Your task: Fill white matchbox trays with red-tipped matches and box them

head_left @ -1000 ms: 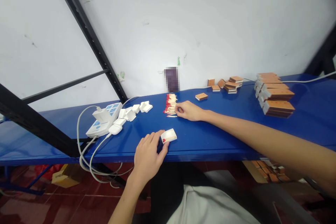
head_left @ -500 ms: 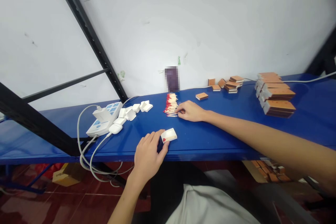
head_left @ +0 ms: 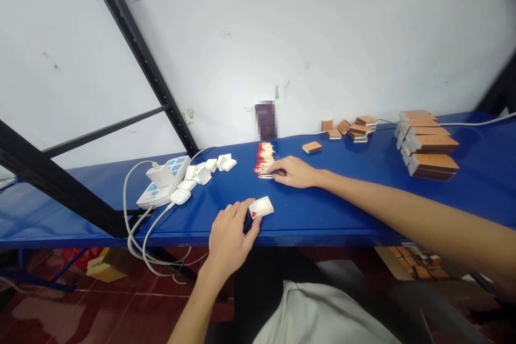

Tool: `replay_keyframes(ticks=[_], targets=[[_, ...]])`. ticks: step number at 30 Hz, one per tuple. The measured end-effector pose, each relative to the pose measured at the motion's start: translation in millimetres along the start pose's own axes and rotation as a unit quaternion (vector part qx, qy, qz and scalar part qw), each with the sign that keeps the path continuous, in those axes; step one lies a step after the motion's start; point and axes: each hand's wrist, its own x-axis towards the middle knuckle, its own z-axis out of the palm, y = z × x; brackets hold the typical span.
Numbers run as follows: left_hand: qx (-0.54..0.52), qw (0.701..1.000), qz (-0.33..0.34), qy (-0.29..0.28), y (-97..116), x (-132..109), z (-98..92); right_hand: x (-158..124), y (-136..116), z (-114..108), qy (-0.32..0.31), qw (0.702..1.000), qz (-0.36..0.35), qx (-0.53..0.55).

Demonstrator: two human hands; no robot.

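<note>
My left hand (head_left: 230,232) grips a small white matchbox tray (head_left: 263,206) between thumb and fingers near the table's front edge. A few red-tipped matchsticks lie inside the tray along its near side. My right hand (head_left: 296,172) rests on the table with thumb and fingers pinched at the pale ends of matchsticks on the near side of a pile. How many it holds is hidden by the fingers. That pile of matchsticks (head_left: 265,159) lies in a column, red heads to the left.
Several empty white trays (head_left: 203,174) lie at left beside a power strip (head_left: 163,188) with cables. Brown matchbox covers (head_left: 360,130) sit at the back right, one matchbox (head_left: 312,147) nearer. A larger stack of matchboxes (head_left: 431,145) stands at far right. A pixelated dark object (head_left: 266,120) leans on the wall.
The view has shifted slightly, moving everything a little to the right in the picture. Both hands keep nearly the same places, the left still on the tray, the right at the matchsticks.
</note>
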Motion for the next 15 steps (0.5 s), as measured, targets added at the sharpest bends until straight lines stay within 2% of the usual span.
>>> replay_keyframes(ticks=[5, 15], targets=[[-0.007, 1.0, 0.007, 0.006, -0.3, 0.0, 0.3, 0.4, 2.2, 1.3, -0.006, 0.999, -0.036, -0.004], [-0.002, 1.0, 0.002, 0.002, 0.6, -0.1, 0.6, 0.0, -3.0, -1.9, -0.035, 0.998, -0.048, -0.034]])
